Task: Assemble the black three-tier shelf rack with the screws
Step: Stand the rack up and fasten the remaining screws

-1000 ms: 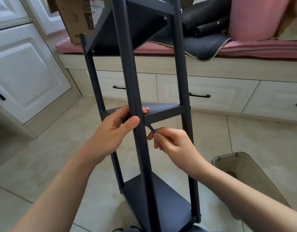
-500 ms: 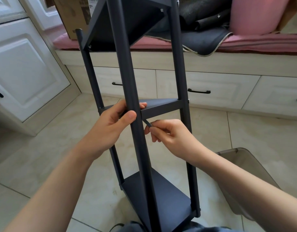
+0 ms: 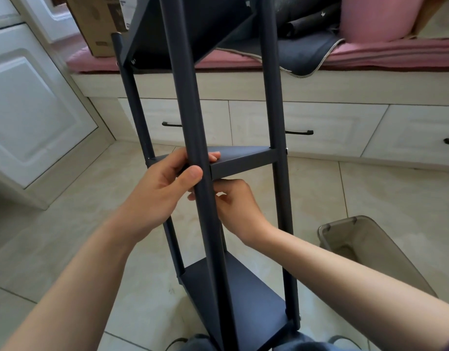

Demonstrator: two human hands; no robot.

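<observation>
Head view: your rack (image 3: 243,287) stands upright on the tiled floor (image 3: 53,236) right in front of you, its long axis vertical — the posts run from the bottom of the frame up past the top edge and seem to lean away from you with the wide lens. Three triangular tiers show: the bottom tier (image 3: 233,295) near your knees, the middle tier (image 3: 241,160) at hand height, the top tier (image 3: 188,29) overhead with its underside toward you. Each tier's apex points toward you, at the near post (image 3: 193,110).

Your left hand (image 3: 162,188) grips the near post at the middle tier — thumb across the front of the post, fingertips curled over the tier's top surface. Your right hand (image 3: 233,206) sits just under that tier's front edge, behind the post, with fingers curled in a pinch; what they pinch is hidden, so you cannot tell from this frame whether a tool or screw is in it. A bright screw head (image 3: 286,150) shows on the right post (image 3: 276,122) at the middle tier.

A cardboard box (image 3: 96,24) sits on the pink-cushioned bench (image 3: 395,54) behind the rack; it carries a printed label, too small and cut off to read. A grey bin (image 3: 370,252) stands on the floor to your right.
</observation>
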